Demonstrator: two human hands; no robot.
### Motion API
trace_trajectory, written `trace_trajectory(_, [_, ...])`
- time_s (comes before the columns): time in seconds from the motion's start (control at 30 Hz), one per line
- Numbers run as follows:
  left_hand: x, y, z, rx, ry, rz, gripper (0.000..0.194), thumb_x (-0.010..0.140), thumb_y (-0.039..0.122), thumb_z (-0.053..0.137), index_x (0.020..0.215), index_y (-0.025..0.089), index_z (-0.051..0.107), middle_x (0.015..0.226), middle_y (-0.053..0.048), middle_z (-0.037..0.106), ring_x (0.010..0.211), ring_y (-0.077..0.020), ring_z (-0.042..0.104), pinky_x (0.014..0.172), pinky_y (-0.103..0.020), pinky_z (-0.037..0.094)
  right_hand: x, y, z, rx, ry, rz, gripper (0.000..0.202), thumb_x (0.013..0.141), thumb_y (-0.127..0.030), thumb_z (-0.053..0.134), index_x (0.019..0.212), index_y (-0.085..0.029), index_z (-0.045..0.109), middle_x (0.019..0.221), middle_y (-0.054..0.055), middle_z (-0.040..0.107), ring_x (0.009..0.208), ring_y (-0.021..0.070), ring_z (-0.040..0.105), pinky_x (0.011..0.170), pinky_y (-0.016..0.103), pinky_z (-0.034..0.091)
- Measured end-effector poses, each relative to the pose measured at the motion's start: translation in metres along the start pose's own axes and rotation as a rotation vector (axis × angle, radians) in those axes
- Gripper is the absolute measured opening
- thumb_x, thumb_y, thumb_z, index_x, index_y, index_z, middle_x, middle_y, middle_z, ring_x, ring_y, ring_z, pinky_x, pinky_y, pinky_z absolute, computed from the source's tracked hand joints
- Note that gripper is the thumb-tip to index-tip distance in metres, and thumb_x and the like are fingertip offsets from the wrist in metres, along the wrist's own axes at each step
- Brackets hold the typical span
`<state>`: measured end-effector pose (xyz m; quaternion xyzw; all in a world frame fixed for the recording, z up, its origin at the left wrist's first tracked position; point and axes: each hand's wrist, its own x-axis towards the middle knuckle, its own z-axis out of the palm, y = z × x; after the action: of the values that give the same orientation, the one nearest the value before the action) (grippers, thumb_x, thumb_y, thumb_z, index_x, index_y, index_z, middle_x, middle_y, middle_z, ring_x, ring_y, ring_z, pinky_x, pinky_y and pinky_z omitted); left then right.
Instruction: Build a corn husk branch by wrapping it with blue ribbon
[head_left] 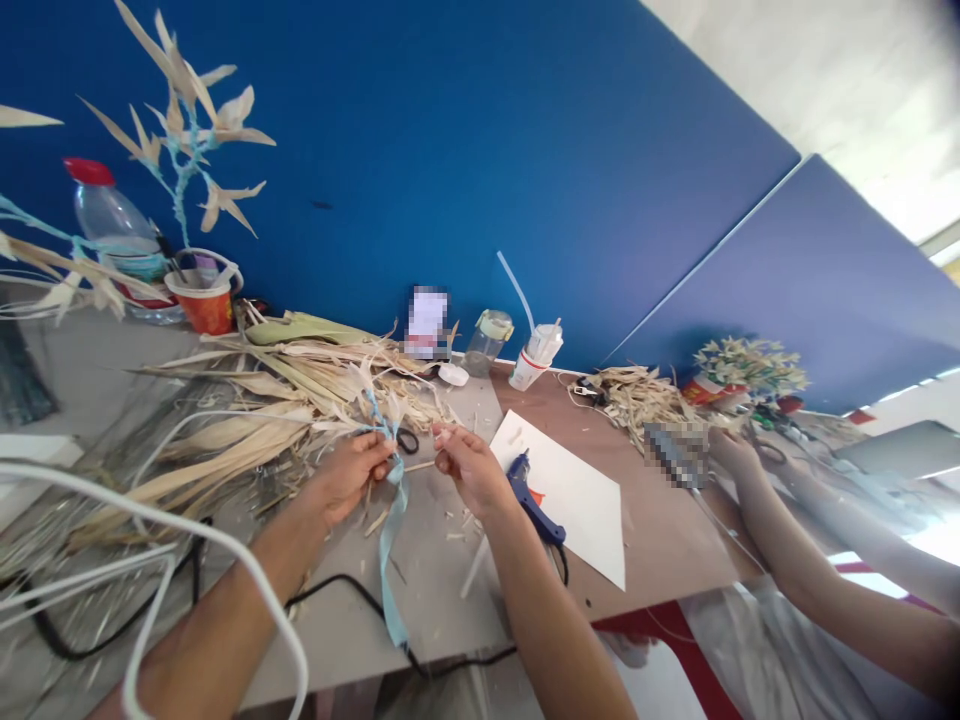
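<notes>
Near the middle of the table, my left hand (358,465) is closed in a pinch on a small corn-husk flower (365,385) whose stem is wrapped in light blue tape. The loose end of the blue tape (390,570) hangs down toward the table's front edge. My right hand (466,462) is just to the right, a little apart, its thumb and fingers pressed together. Whatever lies between those fingertips is too small to make out. Behind my left fingers shows a black ring (407,440), perhaps a scissor handle. A blue glue gun (534,500) rests on a white sheet (592,510) beside my right forearm.
Dried corn husks (300,360) are heaped at the left. Behind them stand a red paper cup (202,300) and a red-capped bottle (112,220). A clear jar (487,340) and white cup (534,358) line the wall. White wires (225,530) arch at front left. A co-worker's arms (780,540) reach in from the right.
</notes>
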<state>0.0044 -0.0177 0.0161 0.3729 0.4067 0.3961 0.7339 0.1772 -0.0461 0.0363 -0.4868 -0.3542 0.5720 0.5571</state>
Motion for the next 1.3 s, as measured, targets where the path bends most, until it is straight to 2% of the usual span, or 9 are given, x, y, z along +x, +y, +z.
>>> trace_trajectory(0.17, [0.002, -0.004, -0.001, 0.036, 0.028, 0.063, 0.028, 0.064, 0.033, 0.078, 0.063, 0.016, 0.055, 0.047, 0.007, 0.041, 0.045, -0.0059, 0.033, 0.047, -0.02, 0.026, -0.019, -0.023, -0.02, -0.305, 0.039, -0.07, 0.036, 0.067, -0.041, 0.075, 0.095, -0.018, 0.07, 0.074, -0.001, 0.064, 0.065, 0.013, 0.054, 0.065, 0.027, 0.041])
trace_trajectory(0.3, [0.002, -0.004, -0.001, 0.034, 0.044, 0.103, 0.027, 0.062, 0.03, 0.079, 0.06, 0.016, 0.056, 0.048, 0.007, 0.043, 0.045, -0.0062, 0.034, 0.048, -0.021, 0.027, -0.043, -0.037, -0.066, -0.817, 0.102, -0.136, 0.033, 0.077, -0.036, 0.064, 0.104, -0.018, 0.069, 0.092, 0.006, 0.07, 0.083, 0.0201, 0.063, 0.079, 0.033, 0.047])
trace_trajectory(0.47, [0.002, -0.004, 0.0, 0.019, 0.023, 0.108, 0.024, 0.061, 0.026, 0.079, 0.057, 0.016, 0.057, 0.047, 0.006, 0.043, 0.044, -0.0061, 0.035, 0.047, -0.022, 0.028, -0.059, -0.03, -0.123, -1.393, 0.252, -0.055, 0.038, 0.077, -0.023, 0.059, 0.112, -0.014, 0.067, 0.113, 0.016, 0.065, 0.091, 0.0244, 0.065, 0.085, 0.036, 0.049])
trace_trajectory(0.57, [0.003, -0.006, 0.0, 0.006, 0.001, 0.109, 0.024, 0.062, 0.025, 0.079, 0.059, 0.015, 0.057, 0.047, 0.006, 0.042, 0.043, -0.0057, 0.034, 0.047, -0.022, 0.028, -0.061, -0.023, -0.132, -1.538, 0.157, 0.002, 0.044, 0.076, -0.021, 0.062, 0.12, -0.014, 0.063, 0.121, 0.017, 0.062, 0.102, 0.0255, 0.064, 0.091, 0.035, 0.046])
trace_trajectory(0.67, [0.004, -0.007, -0.001, 0.009, 0.006, 0.113, 0.025, 0.063, 0.026, 0.078, 0.058, 0.016, 0.056, 0.047, 0.007, 0.042, 0.043, -0.0054, 0.034, 0.047, -0.021, 0.028, -0.061, -0.02, -0.127, -1.643, 0.074, 0.038, 0.047, 0.074, -0.02, 0.066, 0.12, -0.015, 0.061, 0.124, 0.016, 0.058, 0.108, 0.0271, 0.062, 0.093, 0.034, 0.045])
trace_trajectory(0.97, [0.004, -0.008, -0.001, 0.018, 0.037, 0.133, 0.025, 0.058, 0.029, 0.078, 0.059, 0.015, 0.058, 0.048, 0.006, 0.046, 0.042, -0.0055, 0.036, 0.046, -0.021, 0.028, -0.063, -0.021, -0.125, -1.682, 0.104, 0.149, 0.044, 0.074, -0.024, 0.067, 0.115, -0.009, 0.063, 0.119, 0.019, 0.056, 0.102, 0.0276, 0.063, 0.091, 0.033, 0.046])
trace_trajectory(1.07, [0.005, -0.009, -0.001, -0.001, 0.029, 0.128, 0.025, 0.056, 0.029, 0.08, 0.059, 0.015, 0.059, 0.047, 0.006, 0.045, 0.042, -0.0058, 0.036, 0.046, -0.021, 0.029, -0.063, -0.02, -0.128, -1.649, 0.062, 0.091, 0.034, 0.075, -0.019, 0.061, 0.108, -0.009, 0.066, 0.111, 0.017, 0.059, 0.098, 0.0256, 0.063, 0.091, 0.032, 0.046])
trace_trajectory(1.17, [0.005, -0.009, -0.002, 0.006, 0.04, 0.125, 0.026, 0.056, 0.03, 0.08, 0.059, 0.016, 0.059, 0.047, 0.005, 0.047, 0.042, -0.0059, 0.036, 0.046, -0.021, 0.029, -0.062, -0.019, -0.134, -1.572, 0.119, -0.038, 0.028, 0.073, -0.016, 0.056, 0.098, -0.01, 0.067, 0.102, 0.016, 0.06, 0.095, 0.0258, 0.062, 0.09, 0.034, 0.046])
trace_trajectory(1.3, [0.005, -0.008, -0.002, 0.044, 0.036, 0.115, 0.027, 0.058, 0.033, 0.079, 0.059, 0.016, 0.057, 0.048, 0.005, 0.048, 0.044, -0.0063, 0.037, 0.047, -0.021, 0.029, -0.066, -0.023, -0.145, -1.148, 0.281, -0.183, 0.027, 0.068, -0.025, 0.06, 0.093, -0.016, 0.065, 0.085, 0.008, 0.062, 0.079, 0.0243, 0.061, 0.075, 0.036, 0.048])
